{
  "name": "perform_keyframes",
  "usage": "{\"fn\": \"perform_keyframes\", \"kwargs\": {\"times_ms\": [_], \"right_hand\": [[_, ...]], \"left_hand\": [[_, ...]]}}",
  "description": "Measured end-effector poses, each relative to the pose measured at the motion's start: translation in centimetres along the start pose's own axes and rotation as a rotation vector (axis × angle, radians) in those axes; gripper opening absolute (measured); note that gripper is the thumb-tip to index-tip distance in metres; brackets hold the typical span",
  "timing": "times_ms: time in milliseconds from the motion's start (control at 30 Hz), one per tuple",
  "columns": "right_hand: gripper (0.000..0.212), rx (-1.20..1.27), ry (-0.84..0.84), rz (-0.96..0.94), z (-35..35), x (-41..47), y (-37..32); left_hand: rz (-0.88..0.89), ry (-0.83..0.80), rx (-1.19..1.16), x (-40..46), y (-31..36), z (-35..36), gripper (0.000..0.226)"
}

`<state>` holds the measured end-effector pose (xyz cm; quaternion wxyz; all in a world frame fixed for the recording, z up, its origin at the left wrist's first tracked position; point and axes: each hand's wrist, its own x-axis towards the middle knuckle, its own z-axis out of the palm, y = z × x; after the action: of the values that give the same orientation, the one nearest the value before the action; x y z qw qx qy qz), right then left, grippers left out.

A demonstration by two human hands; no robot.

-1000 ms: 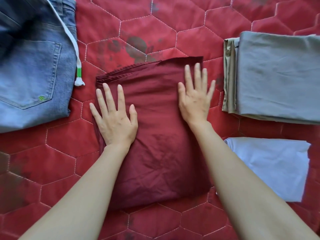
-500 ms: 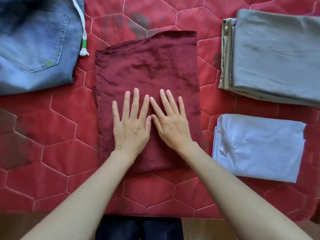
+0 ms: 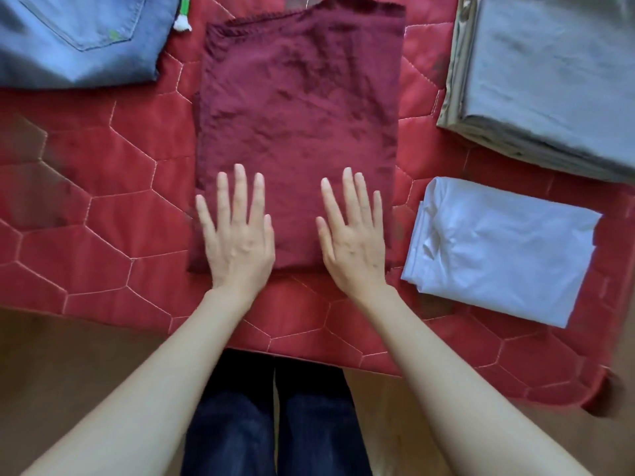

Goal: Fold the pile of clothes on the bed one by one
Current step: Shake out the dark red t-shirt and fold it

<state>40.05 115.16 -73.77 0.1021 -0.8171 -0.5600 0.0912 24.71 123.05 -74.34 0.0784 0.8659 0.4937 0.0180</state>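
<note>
A folded dark red garment (image 3: 299, 108) lies flat in the middle of the red quilted bed cover (image 3: 103, 207). My left hand (image 3: 237, 231) presses flat on its near left corner, fingers straight and spread. On the near right corner my right hand (image 3: 354, 231) lies flat in the same way. Neither hand grips the cloth. The garment's far edge shows a fringed hem.
Folded blue jeans (image 3: 75, 39) with a white-and-green drawstring lie at the far left. A folded grey-beige piece (image 3: 549, 73) sits far right, a folded white garment (image 3: 498, 249) near right. The bed's near edge (image 3: 302, 359) stops above my dark trouser legs and the wooden floor.
Both hands slid down the dark red garment toward me, met in the middle, then spread apart to its near corners. The view tilted down, showing the bed edge and my legs.
</note>
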Motion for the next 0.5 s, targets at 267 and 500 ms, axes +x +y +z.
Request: {"fn": "perform_keyframes", "kwargs": {"times_ms": [267,500], "right_hand": [[0.067,-0.113,-0.126,-0.101,2.8,-5.2,3.1],[0.058,-0.024,-0.004,-0.277,1.2,-6.7,6.4]], "left_hand": [[0.152,-0.217,0.022,-4.2,-2.9,2.7,0.077],[0.481,-0.088,0.018,-3.4,-7.0,0.3,0.062]]}}
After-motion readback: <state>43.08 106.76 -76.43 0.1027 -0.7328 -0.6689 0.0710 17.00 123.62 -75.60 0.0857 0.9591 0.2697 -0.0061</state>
